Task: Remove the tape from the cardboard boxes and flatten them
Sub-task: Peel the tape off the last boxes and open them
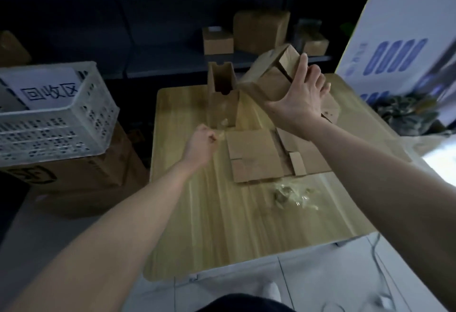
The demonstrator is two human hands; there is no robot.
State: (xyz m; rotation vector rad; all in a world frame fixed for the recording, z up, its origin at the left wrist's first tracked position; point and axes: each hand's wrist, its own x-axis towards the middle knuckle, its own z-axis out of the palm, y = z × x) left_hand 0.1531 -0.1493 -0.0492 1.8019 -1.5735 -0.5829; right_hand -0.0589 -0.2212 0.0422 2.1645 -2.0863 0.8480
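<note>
My right hand (299,101) grips a brown cardboard box (267,77), held tilted above the back of the wooden table (222,225). My left hand (201,142) is closed on a strip of clear tape (220,130) that runs toward the box area. An open upright box (220,94) stands at the table's back, just left of the held one. Flattened cardboard pieces (256,156) lie in the middle of the table. A crumpled wad of removed tape (290,194) rests in front of them.
A white plastic crate (56,119) with a paper sign sits on a big carton at the left. Dark shelves with small boxes (217,40) stand behind the table. A large white carton (399,40) leans at the right. Another small box (330,110) sits behind my right wrist.
</note>
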